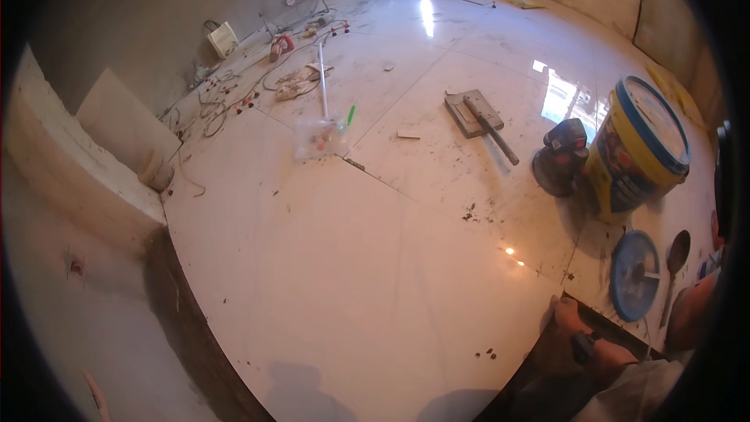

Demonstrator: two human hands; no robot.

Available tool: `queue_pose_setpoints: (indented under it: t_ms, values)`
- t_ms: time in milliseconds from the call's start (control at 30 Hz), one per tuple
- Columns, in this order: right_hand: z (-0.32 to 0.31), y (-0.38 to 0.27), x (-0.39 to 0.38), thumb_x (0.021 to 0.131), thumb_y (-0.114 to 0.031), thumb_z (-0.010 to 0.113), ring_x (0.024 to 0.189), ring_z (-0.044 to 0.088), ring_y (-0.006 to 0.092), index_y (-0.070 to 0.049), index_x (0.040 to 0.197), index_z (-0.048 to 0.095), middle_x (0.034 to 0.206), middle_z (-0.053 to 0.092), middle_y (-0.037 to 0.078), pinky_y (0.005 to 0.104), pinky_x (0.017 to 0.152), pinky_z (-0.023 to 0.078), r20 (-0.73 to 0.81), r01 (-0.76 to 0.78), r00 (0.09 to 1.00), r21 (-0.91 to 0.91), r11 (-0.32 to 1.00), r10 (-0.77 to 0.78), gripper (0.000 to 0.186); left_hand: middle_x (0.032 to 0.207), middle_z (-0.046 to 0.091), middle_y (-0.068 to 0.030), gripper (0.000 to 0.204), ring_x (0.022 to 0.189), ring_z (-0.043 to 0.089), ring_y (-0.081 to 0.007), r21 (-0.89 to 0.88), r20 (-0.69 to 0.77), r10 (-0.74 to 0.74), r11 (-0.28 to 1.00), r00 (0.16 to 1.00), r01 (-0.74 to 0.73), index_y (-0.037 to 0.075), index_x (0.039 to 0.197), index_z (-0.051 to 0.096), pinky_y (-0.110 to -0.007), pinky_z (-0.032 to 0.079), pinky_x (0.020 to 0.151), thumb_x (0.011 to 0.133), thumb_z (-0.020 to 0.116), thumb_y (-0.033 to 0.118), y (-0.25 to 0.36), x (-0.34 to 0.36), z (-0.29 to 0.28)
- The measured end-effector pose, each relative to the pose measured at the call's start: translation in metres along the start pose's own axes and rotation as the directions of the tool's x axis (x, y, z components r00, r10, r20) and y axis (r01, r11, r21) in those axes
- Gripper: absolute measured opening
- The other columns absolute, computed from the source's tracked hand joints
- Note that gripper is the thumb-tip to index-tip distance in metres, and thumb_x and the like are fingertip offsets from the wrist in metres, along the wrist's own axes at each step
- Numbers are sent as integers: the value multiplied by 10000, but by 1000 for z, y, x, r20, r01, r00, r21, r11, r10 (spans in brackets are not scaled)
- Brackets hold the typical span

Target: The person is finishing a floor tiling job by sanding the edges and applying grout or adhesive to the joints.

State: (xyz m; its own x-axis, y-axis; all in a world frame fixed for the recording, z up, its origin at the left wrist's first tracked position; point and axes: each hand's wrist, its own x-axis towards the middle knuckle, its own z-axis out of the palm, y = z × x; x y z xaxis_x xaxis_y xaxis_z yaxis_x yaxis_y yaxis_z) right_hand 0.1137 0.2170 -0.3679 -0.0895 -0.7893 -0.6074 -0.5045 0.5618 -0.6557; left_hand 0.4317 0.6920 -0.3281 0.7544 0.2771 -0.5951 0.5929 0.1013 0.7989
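A large, glossy white floor tile (351,281) fills the middle foreground. My right hand (569,316), with a dark watch on the wrist, comes in from the lower right. Its fingers are curled over the tile's edge near the right corner, beside a dark bare strip (539,375). What lies under the fingertips is hidden. Just right of that hand, a blue round lid (634,275) rests on the floor next to a long-handled ladle-like spoon (677,254). My left hand does not show.
A yellow-and-blue bucket (637,148) stands at right beside a black cordless power tool (561,158). Farther in lie a notched trowel (478,115), a plastic bag (319,139), cables (215,105) and a fan (291,1). A low wall (86,180) runs along the left. Part of a person (691,312) shows at the right rim.
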Motion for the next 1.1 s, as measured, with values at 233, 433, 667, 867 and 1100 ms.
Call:
queue_pose_setpoints:
  t_ms: [233,433,667,867,1100]
  values:
    - [4,27,21,905,-277,664,694,464,162,-4,776,564,732,499,40,374,629,400,13,43,999,47,998,-43,318,1071,639,-109,479,896,590,-182,32,15,9,999,1000,-9,52,1264,531,-338,502,726,989,567,443,11,-2,17]
    - [0,7,13,894,-256,669,605,446,152,-25,709,553,679,496,48,367,548,353,31,22,999,26,999,-23,318,1056,644,-111,484,884,594,-181,29,8,8,1000,1000,-8,50,1254,538,-336,505,714,984,573,450,6,-8,12]
    - [-3,19,31,898,-157,671,604,478,144,8,733,594,698,553,48,354,541,381,52,10,999,109,994,-16,246,1038,650,-112,490,871,598,-179,28,36,9,1000,999,-10,47,1242,547,-334,509,699,979,580,459,-1,-1,16]
    - [5,9,20,920,-234,678,640,554,158,70,860,652,715,608,75,362,554,449,22,10,1000,-35,999,-9,311,1023,655,-114,495,860,602,-178,106,76,37,993,996,-45,45,1232,555,-332,512,686,975,585,467,4,5,27]
    - [1,8,12,853,-326,763,607,538,154,51,728,616,633,583,77,367,556,460,-9,94,995,-175,980,-97,424,1006,661,-116,502,847,606,-176,250,94,40,966,995,-63,42,1220,563,-329,515,672,970,592,476,13,9,47]
